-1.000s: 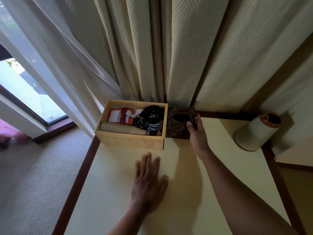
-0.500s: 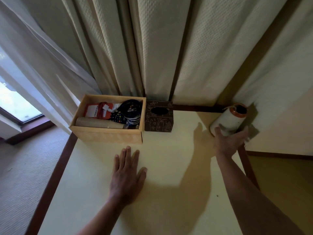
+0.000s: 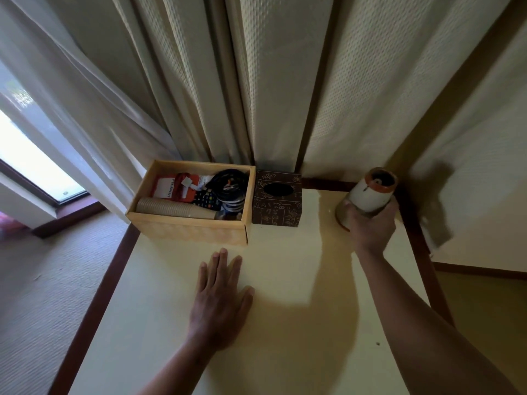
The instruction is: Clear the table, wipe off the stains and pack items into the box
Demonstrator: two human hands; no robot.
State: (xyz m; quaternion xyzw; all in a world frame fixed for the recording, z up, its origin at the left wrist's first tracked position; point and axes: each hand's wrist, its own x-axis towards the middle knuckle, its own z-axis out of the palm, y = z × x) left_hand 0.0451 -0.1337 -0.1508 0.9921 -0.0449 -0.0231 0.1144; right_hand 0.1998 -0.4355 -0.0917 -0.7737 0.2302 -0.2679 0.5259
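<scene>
Packing looks mostly done: the wooden box point(image 3: 188, 229) holds a paper-cup stack point(image 3: 174, 210), a coiled black cable point(image 3: 231, 186) and a red packet point(image 3: 168, 189), with a patterned tissue box point(image 3: 276, 201) just beside its right wall. Well right of the box, the right hand point(image 3: 370, 226) curls its fingers round a tilted ceramic jar point(image 3: 368, 195), probably the last item left. In front of the box the left hand point(image 3: 222, 295) lies flat on the table point(image 3: 285, 352), fingers straight and close together; whether wiping is finished I cannot tell.
</scene>
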